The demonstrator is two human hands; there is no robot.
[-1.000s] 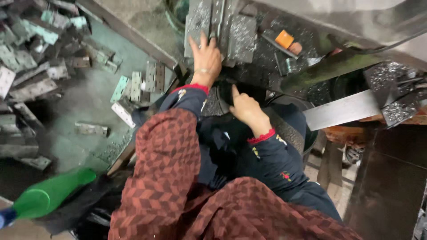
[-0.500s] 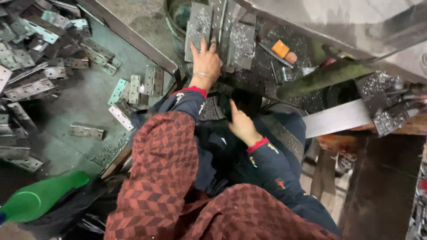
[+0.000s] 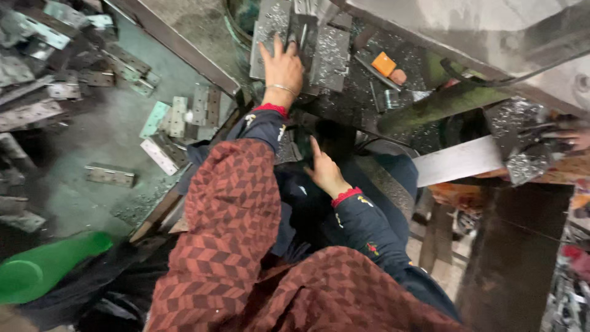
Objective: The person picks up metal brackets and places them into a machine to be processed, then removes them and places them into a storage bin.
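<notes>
Grey metal plates [image 3: 289, 34]: flat, speckled with swarf, lying side by side on the dark tabletop [image 3: 362, 92] at the top of the view, beneath a large grey machine body [image 3: 479, 31]

Left hand [image 3: 283, 67]: laid palm down on the plates, fingers spread and extended, thin bangle at the wrist; it presses rather than pinches

Right hand [image 3: 326, 172]: lower, near the person's lap, fingers loosely extended toward a dark recess under the tabletop edge; whether it holds anything cannot be told

Orange block [image 3: 383, 64]: small, on the tabletop to the right of the plates, well apart from both hands

Green metal bar [image 3: 430, 107]: slanted, right of the orange block

Pale flat bar [image 3: 458, 161]: projecting from the right, below the green bar

Loose hinges [image 3: 175, 117]: many, grey and pale green, scattered over the green floor [image 3: 92, 141] on the left

Green bottle [image 3: 43, 267]: lying at lower left

Red patterned shawl [image 3: 233, 233]: over dark blue sleeves with red cuffs
</notes>
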